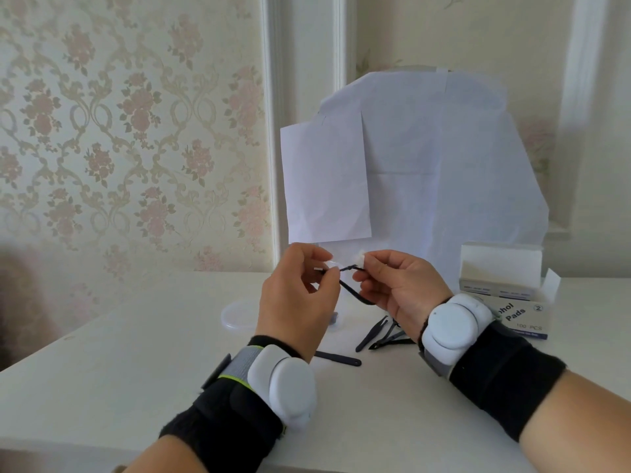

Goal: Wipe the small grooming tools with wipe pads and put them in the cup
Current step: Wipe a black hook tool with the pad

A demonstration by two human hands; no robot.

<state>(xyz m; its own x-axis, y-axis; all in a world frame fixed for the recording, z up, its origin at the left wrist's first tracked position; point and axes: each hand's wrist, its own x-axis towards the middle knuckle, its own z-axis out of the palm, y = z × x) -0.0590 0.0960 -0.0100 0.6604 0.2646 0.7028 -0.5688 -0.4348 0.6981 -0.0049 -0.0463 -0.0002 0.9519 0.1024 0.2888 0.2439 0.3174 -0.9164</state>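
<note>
Both hands are raised above the white table [136, 370]. My left hand [297, 295] pinches one end of a thin black grooming tool [351, 286] between thumb and forefinger. My right hand [399, 285] pinches a small white wipe pad [359, 258] around the tool's other end. Several more black tools [382, 336] lie on the table below my hands, one flat black tool [338, 358] nearer to me. The cup is mostly hidden behind my left hand; only a bit of it [336, 322] shows.
A clear round lid [237, 315] lies left of my hands. An open box of alcohol pads [512, 302] stands at the right. White paper sheets [409, 165] cover something upright at the back. Black wrist straps with white sensors sit on both wrists.
</note>
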